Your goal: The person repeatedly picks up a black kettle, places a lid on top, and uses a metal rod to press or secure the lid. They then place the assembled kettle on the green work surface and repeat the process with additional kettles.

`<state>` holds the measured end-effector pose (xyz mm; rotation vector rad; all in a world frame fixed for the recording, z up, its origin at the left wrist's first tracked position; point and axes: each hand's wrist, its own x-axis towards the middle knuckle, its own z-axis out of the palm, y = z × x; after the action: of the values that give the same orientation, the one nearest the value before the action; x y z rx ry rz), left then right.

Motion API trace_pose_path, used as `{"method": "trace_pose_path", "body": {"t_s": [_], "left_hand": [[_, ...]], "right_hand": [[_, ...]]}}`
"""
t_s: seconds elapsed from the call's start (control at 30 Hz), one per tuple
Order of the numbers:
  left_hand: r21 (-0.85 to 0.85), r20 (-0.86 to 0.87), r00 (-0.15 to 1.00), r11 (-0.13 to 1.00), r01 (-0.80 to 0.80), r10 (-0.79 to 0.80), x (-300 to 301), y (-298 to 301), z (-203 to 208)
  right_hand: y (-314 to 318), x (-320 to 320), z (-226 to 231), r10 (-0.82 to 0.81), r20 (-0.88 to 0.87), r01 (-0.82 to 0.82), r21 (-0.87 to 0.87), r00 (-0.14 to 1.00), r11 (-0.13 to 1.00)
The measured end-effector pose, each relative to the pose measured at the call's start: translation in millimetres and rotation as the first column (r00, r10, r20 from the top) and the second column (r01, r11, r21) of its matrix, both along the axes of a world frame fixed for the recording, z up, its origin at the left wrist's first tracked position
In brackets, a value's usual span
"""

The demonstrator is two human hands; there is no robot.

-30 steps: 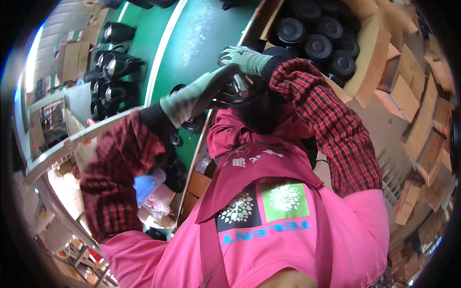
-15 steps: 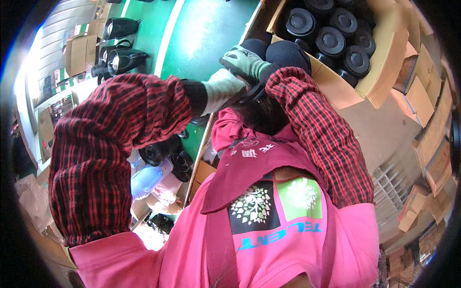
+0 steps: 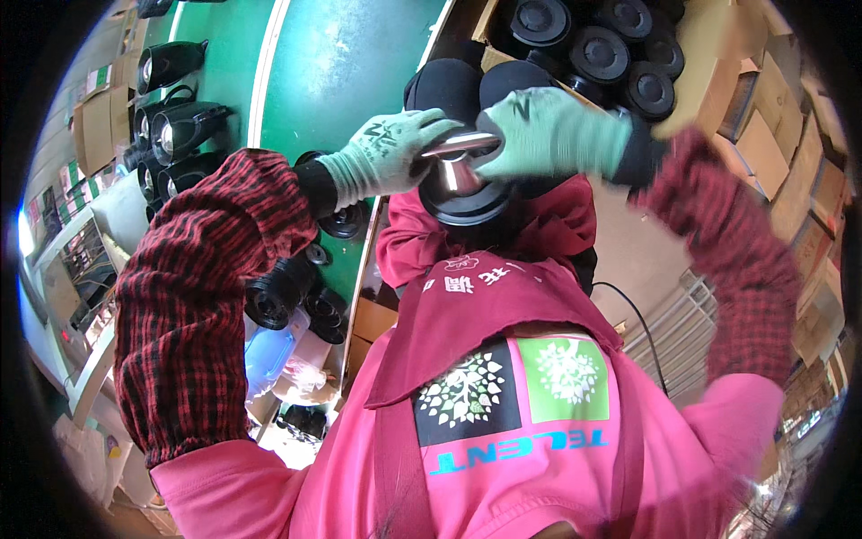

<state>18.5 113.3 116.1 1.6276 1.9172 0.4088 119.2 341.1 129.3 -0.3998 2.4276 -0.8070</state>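
Note:
In front of my lap is a round black part (image 3: 464,205) with a shiny metal stem (image 3: 460,177) rising from its middle. Over the stem lies a metal-rimmed disc (image 3: 465,142), tilted almost edge-on. My left hand (image 3: 386,153), in a pale green glove, is closed on the left side of this disc. From the right, my right hand (image 3: 552,135) in a matching glove curls its fingers against the disc's right end and the stem. Motion blurs this hand slightly, and its fingertips are partly hidden. Behind the hands are my dark-clad knees (image 3: 446,90).
An open cardboard box (image 3: 709,90) of round black parts (image 3: 600,54) stands at the far right. To the left runs a green bench (image 3: 328,63) with black jugs (image 3: 184,128). More black parts (image 3: 278,292) and a blue plastic item (image 3: 268,359) lie nearer. Stacked cartons (image 3: 763,153) line the right.
My hands were close together over the knees. The right has moved right and the left slightly left, both now at the metal-rimmed disc, which has come into view with its stem.

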Motion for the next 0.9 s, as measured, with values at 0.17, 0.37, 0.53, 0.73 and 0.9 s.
{"method": "trace_pose_path", "body": {"t_s": [0.17,0.37,0.53,0.73,0.9], "left_hand": [[-0.061,0.05,0.999,0.998,-0.004,0.007,4,10,3],[0.215,-0.081,0.962,0.938,0.273,-0.261,-18,4,-45],[0.548,-0.166,0.805,0.626,0.555,-0.569,-35,64,-88],[0.63,-0.14,0.792,0.563,0.534,-0.595,-30,87,-100],[0.551,-0.086,0.996,0.833,0.045,0.003,-34,60,-78]], "right_hand": [[-3,-51,-32,0.252,0.953,0.122,-0.273,0.167,0.954],[-24,-10,-4,-0.022,0.977,0.489,-0.087,0.213,0.868],[-88,30,26,-0.018,0.885,0.885,0.466,-0.466,0.014],[-118,47,17,0.12,0.914,0.864,0.405,-0.387,-0.298],[-34,19,21,0.099,0.976,0.972,0.175,-0.192,0.158]]}}
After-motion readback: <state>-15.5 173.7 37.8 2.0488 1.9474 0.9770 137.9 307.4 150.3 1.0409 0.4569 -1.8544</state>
